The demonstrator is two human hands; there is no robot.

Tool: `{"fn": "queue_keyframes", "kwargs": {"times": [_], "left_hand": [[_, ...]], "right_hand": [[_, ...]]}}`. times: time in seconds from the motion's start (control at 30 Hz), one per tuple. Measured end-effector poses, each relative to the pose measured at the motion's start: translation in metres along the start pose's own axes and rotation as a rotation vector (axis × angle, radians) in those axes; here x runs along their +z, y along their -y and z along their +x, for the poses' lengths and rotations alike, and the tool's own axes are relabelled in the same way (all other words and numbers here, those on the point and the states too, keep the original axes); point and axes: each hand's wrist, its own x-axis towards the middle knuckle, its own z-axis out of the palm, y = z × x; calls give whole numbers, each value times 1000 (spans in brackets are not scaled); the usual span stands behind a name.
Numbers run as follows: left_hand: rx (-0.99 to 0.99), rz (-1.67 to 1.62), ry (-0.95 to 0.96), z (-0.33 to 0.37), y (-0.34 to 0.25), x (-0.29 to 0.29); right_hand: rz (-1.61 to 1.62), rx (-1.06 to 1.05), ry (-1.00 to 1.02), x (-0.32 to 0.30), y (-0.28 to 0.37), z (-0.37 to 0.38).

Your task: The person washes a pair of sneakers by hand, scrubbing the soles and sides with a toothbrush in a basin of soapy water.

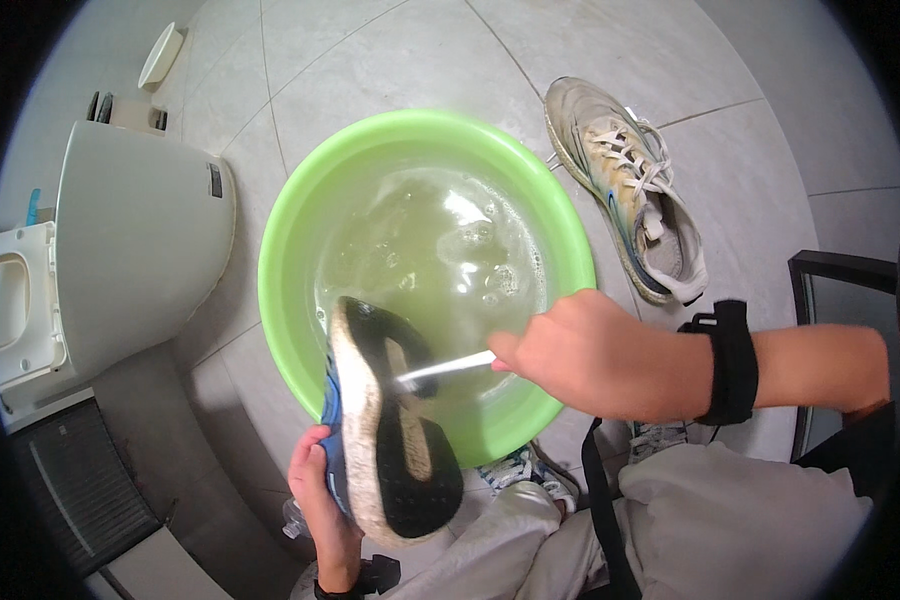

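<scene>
My left hand (320, 490) is closed around the upper of a blue sneaker (360, 440), held tilted over the near left rim of a green basin (278, 250). The shoe's black and white sole faces right, and dirt marks its white sidewall. In my right hand (605, 355) is a slim white brush (445, 367), toothbrush-like, its far end blurred against the middle of the sole. Cloudy, sudsy water (420, 235) stands in the basin. Right of the basin, a stained whitish sneaker (620, 180) with white laces lies on the floor.
A white toilet (140, 220) stands on the left, with a dark ribbed bin-like object (80, 480) near it. At right is a dark-framed piece of furniture (840, 265). A clear bottle (295, 520) is by my left wrist. My shoes and knees border the basin's near side.
</scene>
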Motion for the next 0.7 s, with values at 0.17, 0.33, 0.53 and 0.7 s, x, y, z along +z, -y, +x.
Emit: {"fn": "queue_keyframes", "kwargs": {"times": [0.17,0.33,0.53,0.7], "left_hand": [[-48,-207,-172,7,6,-5],[-219,-399,-120,8,-3,-10],[-339,-481,-54,7,-14,4],[-163,-511,-208,-24,-46,17]], "right_hand": [[12,157,33,1,8,-7],[99,386,-24,-26,6,-15],[266,427,-197,-14,12,-28],[402,360,-83,-14,26,-33]]}}
